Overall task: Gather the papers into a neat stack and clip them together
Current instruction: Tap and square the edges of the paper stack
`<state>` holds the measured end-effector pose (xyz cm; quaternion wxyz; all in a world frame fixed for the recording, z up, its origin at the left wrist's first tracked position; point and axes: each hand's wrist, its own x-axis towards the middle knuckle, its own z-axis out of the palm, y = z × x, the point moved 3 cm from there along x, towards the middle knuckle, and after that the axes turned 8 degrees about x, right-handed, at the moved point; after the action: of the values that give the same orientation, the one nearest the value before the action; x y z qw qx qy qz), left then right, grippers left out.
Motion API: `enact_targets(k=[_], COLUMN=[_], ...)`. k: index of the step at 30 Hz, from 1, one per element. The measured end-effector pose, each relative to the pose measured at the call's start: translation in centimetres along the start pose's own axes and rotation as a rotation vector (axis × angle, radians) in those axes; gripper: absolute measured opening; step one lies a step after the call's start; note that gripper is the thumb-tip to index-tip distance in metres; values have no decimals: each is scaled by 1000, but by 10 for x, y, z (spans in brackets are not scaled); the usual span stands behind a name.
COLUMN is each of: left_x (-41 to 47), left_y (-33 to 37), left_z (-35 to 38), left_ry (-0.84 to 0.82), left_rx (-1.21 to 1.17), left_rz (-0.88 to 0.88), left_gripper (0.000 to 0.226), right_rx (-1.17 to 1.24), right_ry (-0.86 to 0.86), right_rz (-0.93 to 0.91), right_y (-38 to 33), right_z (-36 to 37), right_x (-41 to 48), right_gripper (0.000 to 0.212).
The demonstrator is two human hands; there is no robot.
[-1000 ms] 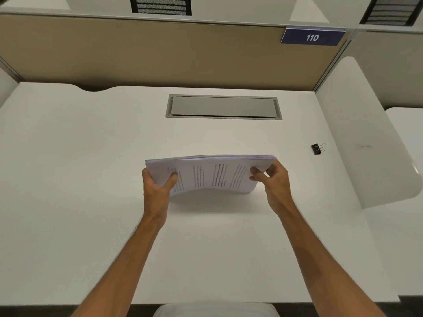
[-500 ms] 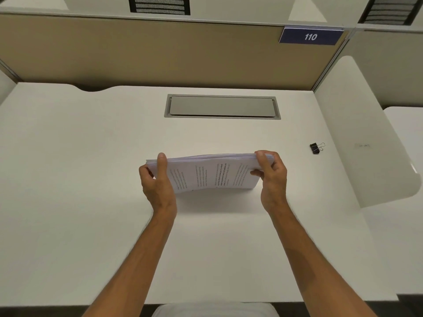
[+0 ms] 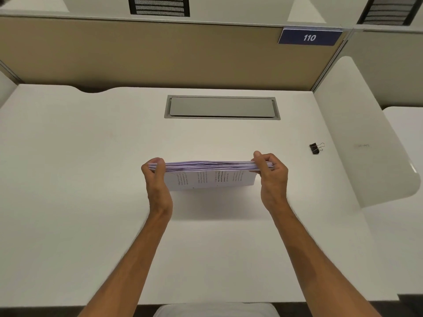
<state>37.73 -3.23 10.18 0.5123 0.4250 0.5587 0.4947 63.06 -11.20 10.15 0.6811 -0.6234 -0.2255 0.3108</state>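
A stack of printed white papers [image 3: 209, 178] stands on its long edge on the white desk [image 3: 91, 179], its top edge facing me. My left hand [image 3: 156, 179] grips the stack's left end and my right hand [image 3: 271, 175] grips its right end, thumbs toward me over the top edge. The sheets' top edges look nearly even. A small black binder clip [image 3: 315, 148] with silver handles lies on the desk to the right, well apart from my right hand.
A grey cable hatch [image 3: 222, 107] is set into the desk behind the papers. A tan partition [image 3: 137, 56] with a blue "110" sign [image 3: 309, 37] closes the back. A white side panel [image 3: 366, 133] borders the right.
The stack has turned from a sagging, face-up tilt to standing upright on its edge. Both hands shifted their grip to the ends, nearer the top edge.
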Motion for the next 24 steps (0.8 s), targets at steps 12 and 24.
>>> enact_targets(k=[12, 24], left_x=[8, 26], left_y=[15, 12], left_z=[-21, -44], left_ry=[134, 87], left_rx=[525, 713], left_rz=[265, 164], left_gripper=[18, 11], right_rx=[-37, -143], right_ry=[-2, -253], right_rz=[30, -25], right_y=[-20, -20], right_z=[6, -3], right_x=[10, 11], right_gripper=[33, 14])
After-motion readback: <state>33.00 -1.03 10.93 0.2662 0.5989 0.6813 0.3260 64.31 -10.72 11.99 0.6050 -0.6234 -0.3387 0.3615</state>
